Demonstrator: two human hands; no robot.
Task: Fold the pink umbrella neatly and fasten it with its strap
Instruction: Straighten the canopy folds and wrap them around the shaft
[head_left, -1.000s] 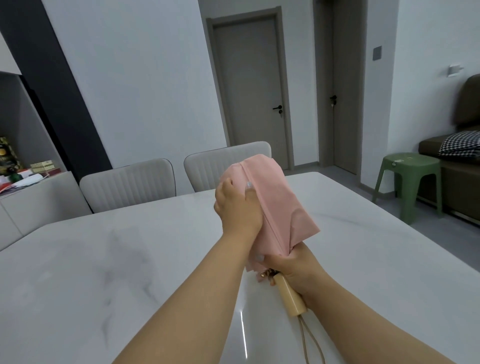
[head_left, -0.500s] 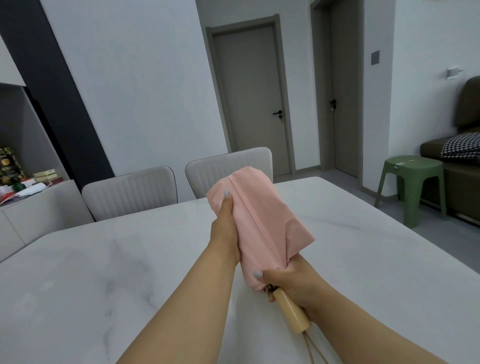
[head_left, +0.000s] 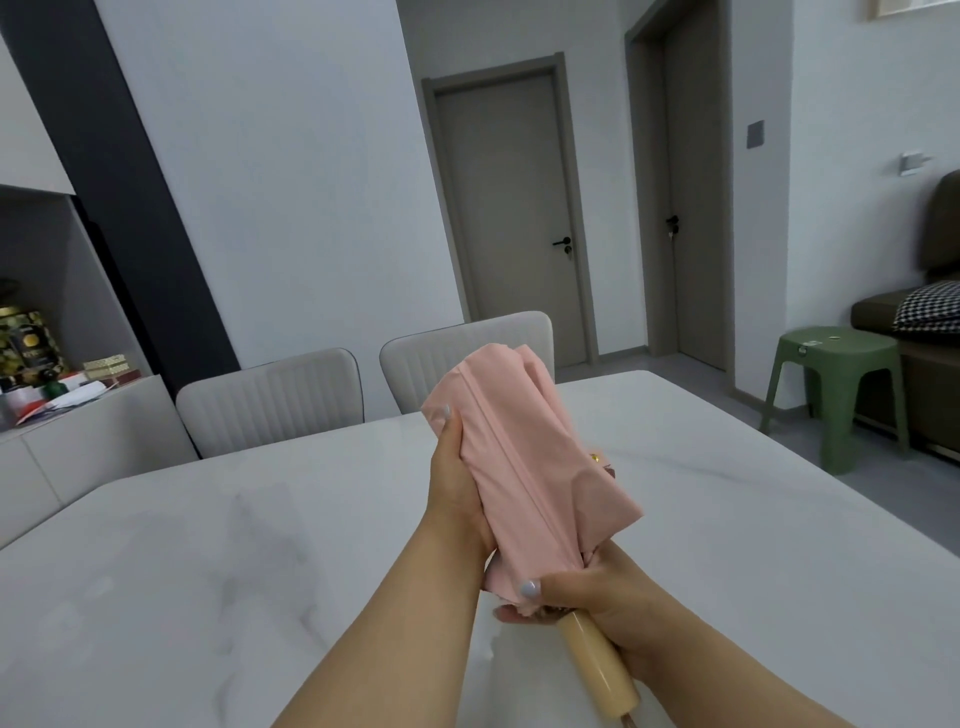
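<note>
Pink umbrella (head_left: 524, 467) over table (head_left: 208, 571), seemingly unfastened.

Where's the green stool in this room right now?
In the head view the green stool stands on the floor at the far right, beyond the white table and right beside the dark sofa with its checkered cushion.

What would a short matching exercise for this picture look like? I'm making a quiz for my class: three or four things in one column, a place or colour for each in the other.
Things:
1. umbrella canopy
2. umbrella handle
3. stool
4. checked cushion

Places or colours:
A. green, on the floor at the right
B. pink, gathered between both hands
C. pale wood colour, sticking out below the right hand
D. black and white, on the sofa

Pairs: 1-B, 2-C, 3-A, 4-D
</note>
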